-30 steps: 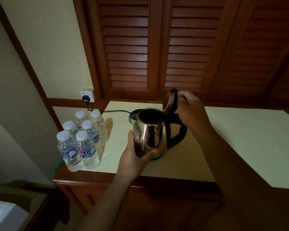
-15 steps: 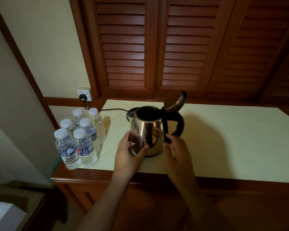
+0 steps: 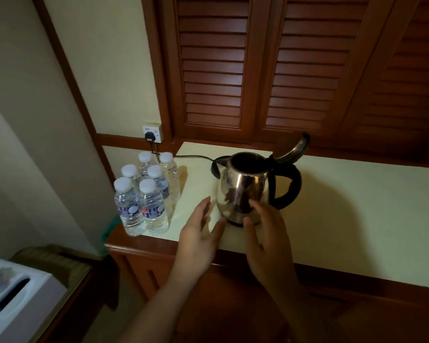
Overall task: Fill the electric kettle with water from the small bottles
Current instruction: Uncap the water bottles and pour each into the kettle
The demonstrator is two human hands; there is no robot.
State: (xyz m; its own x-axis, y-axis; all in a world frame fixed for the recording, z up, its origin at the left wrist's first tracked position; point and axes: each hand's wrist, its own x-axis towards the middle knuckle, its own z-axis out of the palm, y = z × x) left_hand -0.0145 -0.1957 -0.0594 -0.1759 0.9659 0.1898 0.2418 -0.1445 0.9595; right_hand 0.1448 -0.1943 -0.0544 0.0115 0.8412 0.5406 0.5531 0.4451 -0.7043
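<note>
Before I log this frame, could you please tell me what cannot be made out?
1. Inside the kettle, head view: too dark to show any water.
2. Base of the kettle: partly hidden behind the right hand.
3. Labels on the bottles: too small and blurred to read.
4. The left hand: motion-blurred; contact with the kettle unclear.
5. The white box: cut off by the frame's lower-left edge.

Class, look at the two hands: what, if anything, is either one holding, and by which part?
Nothing is held: the left hand and right hand are both open, low beside the kettle.
</note>
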